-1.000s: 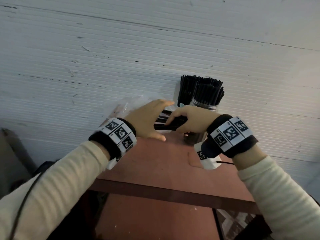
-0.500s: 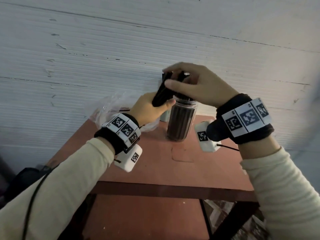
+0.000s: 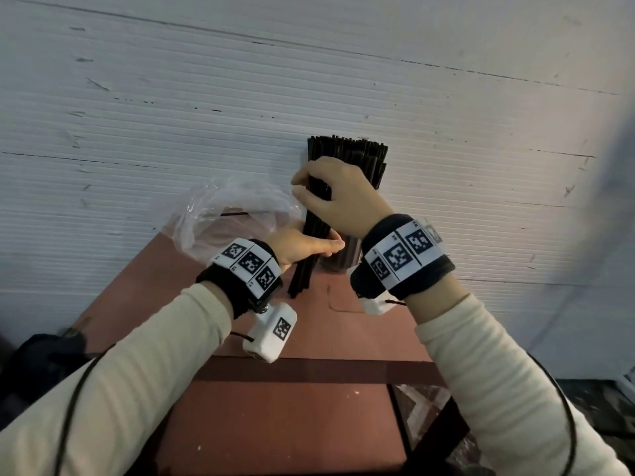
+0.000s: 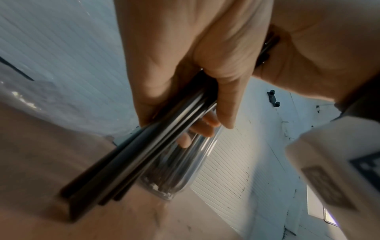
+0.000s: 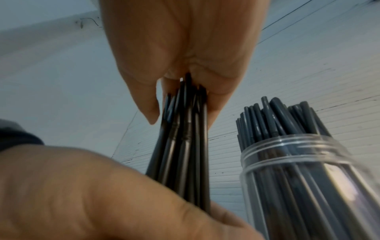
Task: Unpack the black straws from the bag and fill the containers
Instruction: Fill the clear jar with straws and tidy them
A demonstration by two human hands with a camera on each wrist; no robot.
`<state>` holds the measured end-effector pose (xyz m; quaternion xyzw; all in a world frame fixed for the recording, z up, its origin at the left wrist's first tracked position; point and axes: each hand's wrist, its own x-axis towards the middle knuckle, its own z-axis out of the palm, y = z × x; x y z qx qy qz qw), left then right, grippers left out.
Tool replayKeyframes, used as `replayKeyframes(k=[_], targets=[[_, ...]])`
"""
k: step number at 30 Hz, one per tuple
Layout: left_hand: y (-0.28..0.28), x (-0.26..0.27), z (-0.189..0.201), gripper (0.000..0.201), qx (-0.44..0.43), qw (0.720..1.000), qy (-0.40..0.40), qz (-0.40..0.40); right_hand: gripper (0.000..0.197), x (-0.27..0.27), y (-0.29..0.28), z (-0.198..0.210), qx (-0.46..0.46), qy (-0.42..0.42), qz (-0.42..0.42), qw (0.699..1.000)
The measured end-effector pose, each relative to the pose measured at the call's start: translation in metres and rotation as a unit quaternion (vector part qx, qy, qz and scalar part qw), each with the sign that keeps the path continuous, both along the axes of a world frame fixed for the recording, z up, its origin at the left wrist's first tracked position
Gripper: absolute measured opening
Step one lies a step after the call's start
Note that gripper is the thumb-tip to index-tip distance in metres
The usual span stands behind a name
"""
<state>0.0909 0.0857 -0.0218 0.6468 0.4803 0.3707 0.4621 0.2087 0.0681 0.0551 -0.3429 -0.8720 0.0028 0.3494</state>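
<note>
A loose bundle of black straws [image 3: 301,278] stands nearly upright, its lower ends on the red-brown table [image 3: 343,331]. My left hand [image 3: 302,247] wraps its lower half, and the straws [image 4: 144,146] run through the curled fingers. Above it, my right hand [image 3: 330,197] pinches the bundle's top [image 5: 185,129]. Just right of the bundle stands a clear plastic container [image 5: 298,162] packed with black straws [image 3: 360,156]; my right wrist hides most of it in the head view. The crumpled clear bag [image 3: 233,214] lies behind my left hand.
A white ribbed wall [image 3: 171,115] rises directly behind the table's back edge. A dark rail marks the table's front edge [image 3: 309,371], with a lower shelf [image 3: 275,424] beneath. Something dark [image 3: 41,359] sits low on the left.
The bundle was held up at the container's mouth half a second ago; both hands have lowered it so it stands on the table left of the container.
</note>
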Motion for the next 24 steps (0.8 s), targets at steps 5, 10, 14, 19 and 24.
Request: replayKeyframes(k=[5,10,14,19,24], targets=[[0.0,-0.002,0.002,0.017,-0.075,0.99,0.119,-0.012,0.015,-0.001,0.003,-0.003,-0.017,0.018,-0.009,1.0],[-0.003,-0.002,0.004,0.05,-0.07,0.984,0.165,0.008,0.027,0.004,-0.007,0.006,-0.008,0.041,-0.003,0.999],[-0.009,-0.008,0.016,0.054,0.007,0.999,0.04,0.001,0.057,0.02,-0.02,0.017,0.003,0.11,-0.032,0.993],[-0.031,0.0,0.044,0.046,0.095,0.98,0.056,-0.167,0.061,0.029,-0.017,0.009,-0.11,0.046,-0.056,0.991],[-0.045,0.01,0.049,0.029,0.075,0.965,0.079,-0.237,0.017,0.031,-0.02,-0.006,-0.19,0.05,0.038,0.98]])
